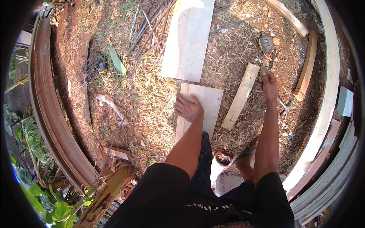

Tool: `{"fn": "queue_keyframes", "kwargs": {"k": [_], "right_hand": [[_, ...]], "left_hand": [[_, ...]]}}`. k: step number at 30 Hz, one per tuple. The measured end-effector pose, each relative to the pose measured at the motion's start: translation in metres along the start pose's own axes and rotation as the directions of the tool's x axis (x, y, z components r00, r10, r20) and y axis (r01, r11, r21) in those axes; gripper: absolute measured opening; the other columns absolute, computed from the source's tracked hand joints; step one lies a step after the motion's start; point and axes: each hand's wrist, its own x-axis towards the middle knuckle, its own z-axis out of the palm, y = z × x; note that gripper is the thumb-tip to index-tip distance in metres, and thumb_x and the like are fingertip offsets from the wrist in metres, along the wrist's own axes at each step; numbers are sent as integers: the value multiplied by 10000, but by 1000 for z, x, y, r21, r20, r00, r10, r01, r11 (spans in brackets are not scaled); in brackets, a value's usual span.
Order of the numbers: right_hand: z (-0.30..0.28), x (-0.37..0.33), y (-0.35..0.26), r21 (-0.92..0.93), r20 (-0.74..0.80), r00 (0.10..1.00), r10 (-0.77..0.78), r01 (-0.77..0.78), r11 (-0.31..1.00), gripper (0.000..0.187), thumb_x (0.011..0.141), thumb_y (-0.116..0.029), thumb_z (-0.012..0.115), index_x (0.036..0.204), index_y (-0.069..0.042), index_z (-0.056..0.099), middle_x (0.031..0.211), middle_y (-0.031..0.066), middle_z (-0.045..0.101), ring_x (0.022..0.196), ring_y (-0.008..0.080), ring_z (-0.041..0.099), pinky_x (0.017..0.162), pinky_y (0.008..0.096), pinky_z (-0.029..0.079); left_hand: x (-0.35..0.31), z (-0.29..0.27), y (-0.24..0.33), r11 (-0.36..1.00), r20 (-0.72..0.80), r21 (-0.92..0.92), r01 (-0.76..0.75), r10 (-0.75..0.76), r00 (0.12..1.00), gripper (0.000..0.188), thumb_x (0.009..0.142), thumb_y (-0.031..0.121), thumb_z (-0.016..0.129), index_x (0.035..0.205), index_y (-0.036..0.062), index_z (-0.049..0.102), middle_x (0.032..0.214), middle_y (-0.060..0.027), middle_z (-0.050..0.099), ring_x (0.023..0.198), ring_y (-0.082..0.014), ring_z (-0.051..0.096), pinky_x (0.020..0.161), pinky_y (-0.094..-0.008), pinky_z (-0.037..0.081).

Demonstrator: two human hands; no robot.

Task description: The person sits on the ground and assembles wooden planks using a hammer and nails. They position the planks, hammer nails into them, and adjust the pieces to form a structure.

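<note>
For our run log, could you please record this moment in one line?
left hand: on nearer wide board; right hand: by narrow plank, far end; nearby: tape measure

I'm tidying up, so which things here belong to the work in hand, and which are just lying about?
Likely part of the work:
short board, under the left hand
narrow plank, by the right hand
hammer
tape measure on the right

Apparently just lying about:
sticks
green leaf
</note>
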Motion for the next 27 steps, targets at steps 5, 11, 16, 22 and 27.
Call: {"fn": "queue_keyframes", "kwargs": {"k": [5,11,16,22,27], "right_hand": [[-110,-23,43,-709,67,991,-112,126,693,376,937,-323,639,1236,-94,638,1046,134,709,962,299,672,809,434,544],[-210,-154,4,-848,423,890,169,324,419,421,905,-339,664,1292,-175,665,1137,117,728,1097,336,685,937,497,531],[-298,-287,43,-498,-181,982,-54,-44,866,429,1016,-377,581,1368,-132,578,1171,165,712,1057,338,701,930,477,538],[-373,-456,223,-96,-995,78,-62,-608,788,267,989,-290,598,1163,-106,685,1070,161,718,917,359,695,812,462,530],[-432,-557,352,189,-980,-198,35,-853,486,319,988,-218,523,1277,-161,644,1192,156,681,1093,348,658,942,477,516]], "left_hand": [[-5,16,10,998,16,63,-31,30,999,621,998,568,390,1410,115,494,1193,-123,599,1068,-323,584,934,-497,413],[-23,29,2,992,-234,80,-102,118,965,585,991,562,404,1269,88,604,1034,-166,686,939,-382,684,807,-547,532],[-33,-2,14,969,-118,118,-216,230,966,567,987,533,418,1317,91,554,1167,-204,633,1037,-383,656,856,-533,534],[6,35,-21,706,124,577,-411,421,898,612,983,522,414,1412,91,476,1368,-259,529,1171,-411,607,950,-553,512],[-22,-2,0,966,176,182,-183,151,973,710,989,553,420,1510,74,375,1444,-286,464,1289,-438,519,988,-553,503]]}}
